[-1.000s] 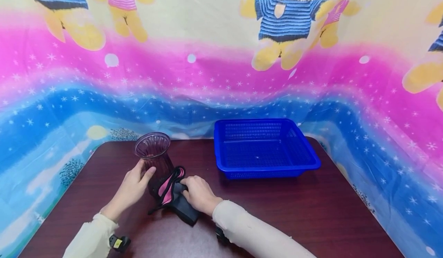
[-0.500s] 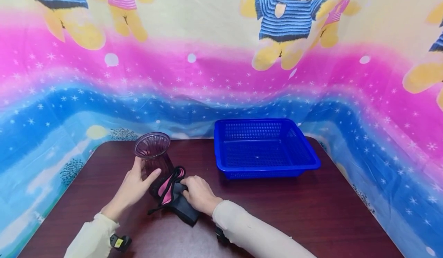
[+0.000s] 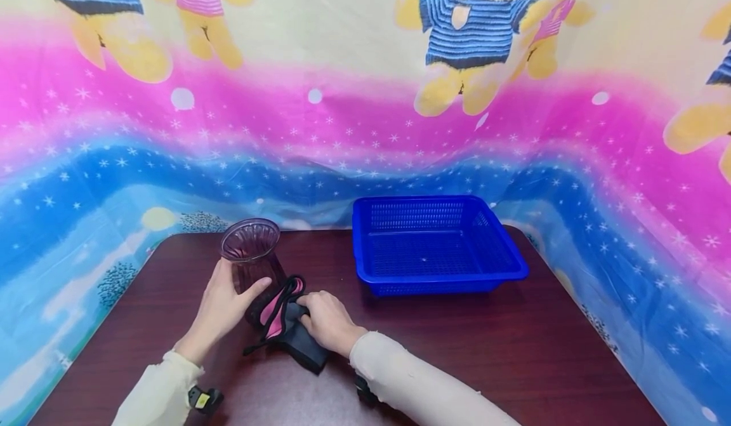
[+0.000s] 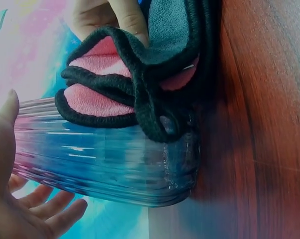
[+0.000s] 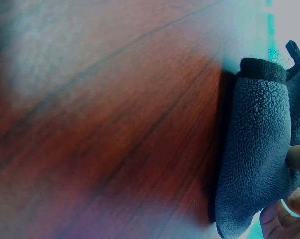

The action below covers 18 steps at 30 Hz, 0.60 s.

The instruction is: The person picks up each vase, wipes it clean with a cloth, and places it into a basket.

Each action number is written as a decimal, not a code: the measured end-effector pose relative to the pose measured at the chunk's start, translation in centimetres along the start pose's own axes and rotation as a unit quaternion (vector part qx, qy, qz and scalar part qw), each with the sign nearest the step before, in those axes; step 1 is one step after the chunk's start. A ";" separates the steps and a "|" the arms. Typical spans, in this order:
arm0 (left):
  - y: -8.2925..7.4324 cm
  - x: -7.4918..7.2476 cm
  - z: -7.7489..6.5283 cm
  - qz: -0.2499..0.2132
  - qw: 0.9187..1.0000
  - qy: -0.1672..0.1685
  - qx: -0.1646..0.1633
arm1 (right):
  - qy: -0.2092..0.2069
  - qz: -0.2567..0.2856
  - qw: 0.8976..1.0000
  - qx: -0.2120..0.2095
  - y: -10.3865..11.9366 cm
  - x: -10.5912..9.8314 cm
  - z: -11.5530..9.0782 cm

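Note:
A purple-tinted glass vase (image 3: pixel 251 248) with a flared, ribbed mouth stands upright on the table at the left. My left hand (image 3: pixel 219 308) is around its side, thumb across the near side and fingers on the far side; in the left wrist view the fingers (image 4: pixel 45 206) are loosely bent along the glass. My right hand (image 3: pixel 328 321) pinches a folded cloth (image 3: pixel 305 346), fuzzy dark grey on one side and pink on the other, with black edging. The cloth lies against the vase's lower part, its black-trimmed folds (image 4: pixel 100 82) covering some of the glass.
A blue perforated plastic basket (image 3: pixel 440 279) stands at the back right of the dark reddish wooden table (image 3: pixel 485 350). Behind the table hangs a curtain (image 3: pixel 342 127) printed with bears and snowflakes.
My left hand has shifted slightly to the right along the vase, its thumb reaching further across the glass. The vase, the cloth and my right hand look unmoved.

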<state>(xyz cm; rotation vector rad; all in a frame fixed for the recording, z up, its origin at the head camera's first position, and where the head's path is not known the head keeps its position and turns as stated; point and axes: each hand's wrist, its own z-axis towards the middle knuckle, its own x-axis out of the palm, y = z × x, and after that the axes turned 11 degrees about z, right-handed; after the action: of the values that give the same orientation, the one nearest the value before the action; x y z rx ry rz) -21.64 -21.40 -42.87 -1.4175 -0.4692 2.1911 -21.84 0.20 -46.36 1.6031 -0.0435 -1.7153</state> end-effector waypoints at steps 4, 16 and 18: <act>-0.2 0.1 0.0 0.014 1.000 -0.013 -0.010 | 0.001 0.000 1.000 -0.002 -0.1 0.0 0.0; -0.1 -0.3 0.0 0.031 0.999 -0.027 -0.003 | -0.007 0.001 1.000 -0.025 -0.3 0.0 0.0; 0.0 -0.4 -0.1 0.026 0.999 -0.022 -0.005 | -0.010 0.005 1.000 -0.028 -0.3 0.0 0.0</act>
<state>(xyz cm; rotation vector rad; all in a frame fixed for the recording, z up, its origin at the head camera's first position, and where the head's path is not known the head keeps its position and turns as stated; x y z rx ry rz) -21.45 -21.62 -42.60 -1.4040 -0.4626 2.2688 -22.00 0.40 -46.49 1.5423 -0.0138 -1.7110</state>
